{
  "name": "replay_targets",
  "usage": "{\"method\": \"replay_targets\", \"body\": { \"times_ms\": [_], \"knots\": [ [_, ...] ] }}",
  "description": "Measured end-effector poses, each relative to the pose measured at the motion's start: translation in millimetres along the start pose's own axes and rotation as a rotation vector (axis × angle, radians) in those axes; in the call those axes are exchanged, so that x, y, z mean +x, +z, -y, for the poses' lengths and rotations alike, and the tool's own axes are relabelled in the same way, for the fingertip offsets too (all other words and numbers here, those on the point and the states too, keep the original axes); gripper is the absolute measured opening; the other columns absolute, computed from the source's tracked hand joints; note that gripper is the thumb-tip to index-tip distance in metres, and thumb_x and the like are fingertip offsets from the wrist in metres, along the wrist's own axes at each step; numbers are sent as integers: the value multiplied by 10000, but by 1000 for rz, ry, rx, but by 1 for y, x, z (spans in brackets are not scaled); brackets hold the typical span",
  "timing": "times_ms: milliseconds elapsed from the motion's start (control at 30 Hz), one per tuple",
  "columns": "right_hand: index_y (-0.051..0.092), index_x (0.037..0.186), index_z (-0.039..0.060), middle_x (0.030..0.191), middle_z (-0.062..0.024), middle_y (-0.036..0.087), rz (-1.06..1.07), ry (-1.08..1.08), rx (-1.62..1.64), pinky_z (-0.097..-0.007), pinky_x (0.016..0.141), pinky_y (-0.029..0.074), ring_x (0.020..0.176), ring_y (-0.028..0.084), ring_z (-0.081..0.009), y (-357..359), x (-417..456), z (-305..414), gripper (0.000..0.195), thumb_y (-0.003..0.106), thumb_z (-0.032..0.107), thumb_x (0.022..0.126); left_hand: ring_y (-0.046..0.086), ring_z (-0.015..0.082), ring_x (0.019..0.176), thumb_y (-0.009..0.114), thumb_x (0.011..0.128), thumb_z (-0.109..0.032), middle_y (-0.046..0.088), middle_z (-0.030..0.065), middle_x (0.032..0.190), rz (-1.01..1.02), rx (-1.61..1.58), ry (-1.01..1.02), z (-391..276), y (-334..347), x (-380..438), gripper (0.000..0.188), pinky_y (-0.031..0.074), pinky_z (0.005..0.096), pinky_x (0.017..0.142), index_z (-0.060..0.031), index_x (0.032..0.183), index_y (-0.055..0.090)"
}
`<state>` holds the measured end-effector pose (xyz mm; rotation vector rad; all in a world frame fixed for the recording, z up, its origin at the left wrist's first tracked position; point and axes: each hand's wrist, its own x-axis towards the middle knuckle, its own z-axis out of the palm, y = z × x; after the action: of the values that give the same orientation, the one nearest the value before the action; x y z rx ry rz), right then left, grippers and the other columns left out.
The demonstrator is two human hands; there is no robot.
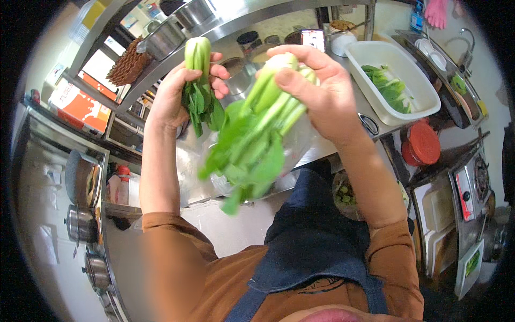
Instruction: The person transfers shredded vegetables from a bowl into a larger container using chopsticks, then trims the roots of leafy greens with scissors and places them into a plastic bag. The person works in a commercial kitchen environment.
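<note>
My left hand (pixel 173 86) grips a small head of bok choy (pixel 198 56), its pale base upward and dark leaves hanging down. In my right hand (pixel 322 86) is a larger bunch of bok choy (pixel 261 120), gripped by the pale stem end between thumb and fingers. Its leaves slant down to the left and look blurred. Both hands are raised above a stainless steel worktable (pixel 193 161). Behind the larger bunch, a clear plastic bag (pixel 299 137) lies partly hidden on the table.
To the right stands a white plastic tub (pixel 420 94) with leafy greens (pixel 386 88) in it. Black-handled scissors (pixel 369 124) lie beside the tub. A red-lidded container (pixel 422 144) is below it. A metal shelf (pixel 237 26) holding steel pots (pixel 163 40) runs along the back.
</note>
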<state>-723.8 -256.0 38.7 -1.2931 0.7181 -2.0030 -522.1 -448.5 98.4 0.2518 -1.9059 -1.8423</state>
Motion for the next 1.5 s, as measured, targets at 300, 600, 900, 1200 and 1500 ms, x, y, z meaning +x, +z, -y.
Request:
{"method": "replay_targets", "body": {
  "times_ms": [300, 600, 900, 1200, 1500],
  "knots": [
    [676, 1198, -10, 1024, -27, 707, -20, -35, -197, -241, 799, 550, 904, 663, -74, 5, 6, -15, 301, 773, 145, 960, 705, 162, 1013, 635, 940, -214, 713, 116, 1188, 7, 56, -199, 9, 64, -18, 488, 574, 304, 920, 43, 1354, 595],
    [669, 1167, -22, 998, -44, 710, 80, -316, -668, -269, 823, 541, 919, 638, -92, -8, -6, 1, 327, 796, 158, 925, 649, 107, 1082, 710, 1014, -245, 691, 50, 1231, 61, 233, -69, 20, 82, -24, 451, 526, 286, 968, -2, 1376, 593],
    [681, 1084, 26, 909, -152, 712, 88, -418, -1047, -368, 713, 565, 822, 722, -302, -26, -60, 29, 359, 853, 242, 855, 648, 151, 1106, 926, 791, -116, 662, 53, 1256, 56, 129, -151, 45, 149, -58, 751, 545, 318, 960, -20, 1420, 528],
    [684, 1153, 45, 1063, -103, 725, -13, -248, -957, -327, 743, 557, 906, 702, -240, -76, -122, 43, 403, 708, 407, 980, 708, 185, 1016, 758, 801, 86, 728, 77, 1118, -53, -115, -149, 120, 232, -64, 491, 562, 335, 923, 3, 1264, 618],
    [696, 1054, -10, 1105, -192, 692, -17, -95, -1571, -429, 891, 561, 971, 678, -376, -167, -126, -9, 211, 699, 149, 916, 717, 271, 993, 689, 931, -31, 741, 204, 1072, -512, 260, 731, 44, 151, -32, 271, 567, 415, 928, 67, 1182, 664]
  ]
}}
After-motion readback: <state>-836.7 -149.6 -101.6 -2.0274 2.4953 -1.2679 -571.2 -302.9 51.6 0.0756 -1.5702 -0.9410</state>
